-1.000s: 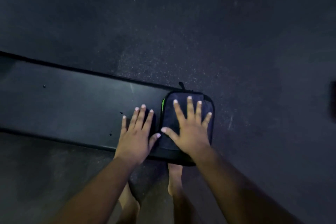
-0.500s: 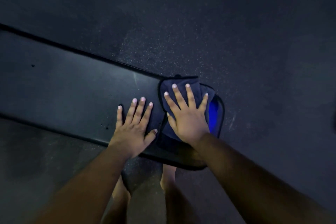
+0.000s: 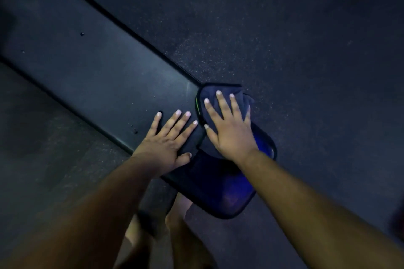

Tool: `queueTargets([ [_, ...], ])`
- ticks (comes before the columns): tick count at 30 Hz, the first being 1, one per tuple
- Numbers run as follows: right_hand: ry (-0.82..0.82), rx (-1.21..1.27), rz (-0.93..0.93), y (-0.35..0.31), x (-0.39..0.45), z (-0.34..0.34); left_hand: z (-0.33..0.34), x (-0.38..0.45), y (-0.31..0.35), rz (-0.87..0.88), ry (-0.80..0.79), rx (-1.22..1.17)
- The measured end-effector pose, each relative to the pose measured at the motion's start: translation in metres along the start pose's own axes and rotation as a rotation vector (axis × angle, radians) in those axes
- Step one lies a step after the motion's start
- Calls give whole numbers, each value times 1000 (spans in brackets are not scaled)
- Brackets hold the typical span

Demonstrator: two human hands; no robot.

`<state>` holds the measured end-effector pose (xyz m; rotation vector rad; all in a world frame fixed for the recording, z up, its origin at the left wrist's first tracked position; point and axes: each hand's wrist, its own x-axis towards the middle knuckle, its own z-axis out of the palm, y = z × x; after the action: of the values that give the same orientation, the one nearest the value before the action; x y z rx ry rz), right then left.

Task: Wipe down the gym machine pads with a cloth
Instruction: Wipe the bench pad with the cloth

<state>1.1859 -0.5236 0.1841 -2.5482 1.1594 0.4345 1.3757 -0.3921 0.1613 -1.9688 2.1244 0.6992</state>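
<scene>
The right hand point(image 3: 231, 135) is pressed flat, fingers spread, on the cloth point(image 3: 220, 98) at the pad's point(image 3: 98, 72) near end for wiping; the left hand point(image 3: 168, 140), also spread, is braced just beside it.

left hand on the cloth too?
No. The left hand lies flat on the bare pad; only the right hand presses the cloth.

Left hand point(image 3: 167, 144), right hand point(image 3: 230, 131) flat
</scene>
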Motion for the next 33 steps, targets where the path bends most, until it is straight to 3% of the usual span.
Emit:
queueTargets([
  [2, 3, 12, 0, 11, -13, 0, -2, -1, 2, -14, -8, -8],
  [6, -72, -33, 122, 37, -116, 12, -9, -2, 11, -84, -58, -37],
  [8, -101, -87, 97, 45, -117, 16, -6, -8, 26, -170, 30, -110],
  [10, -50, -88, 39, 38, -67, 9, -4, -5, 45, -249, 92, -207],
  [13, 1, -79, -87, 21, 6, -4, 20, -15, 93, -497, 313, -333],
  [15, 27, -62, -114, 31, 4, -4, 38, -25, 131, -661, 384, -430],
  [17, 55, -112, -142, 43, -50, 8, 58, -40, 170, -781, 406, -502],
  [21, -74, -178, -216, 67, -139, 27, 77, -50, 226, -886, 382, -548],
  [25, -15, -226, -436, 26, -52, 13, 80, -43, 241, -973, 414, -569],
  [28, 33, -252, -478, -12, 9, 5, 84, -33, 243, -1027, 442, -589],
  [30, 106, -287, -469, -2, -11, 11, 84, -31, 246, -1040, 451, -622],
  [33, 40, -362, -564, 44, -82, 15, 85, -32, 247, -1050, 455, -599],
])
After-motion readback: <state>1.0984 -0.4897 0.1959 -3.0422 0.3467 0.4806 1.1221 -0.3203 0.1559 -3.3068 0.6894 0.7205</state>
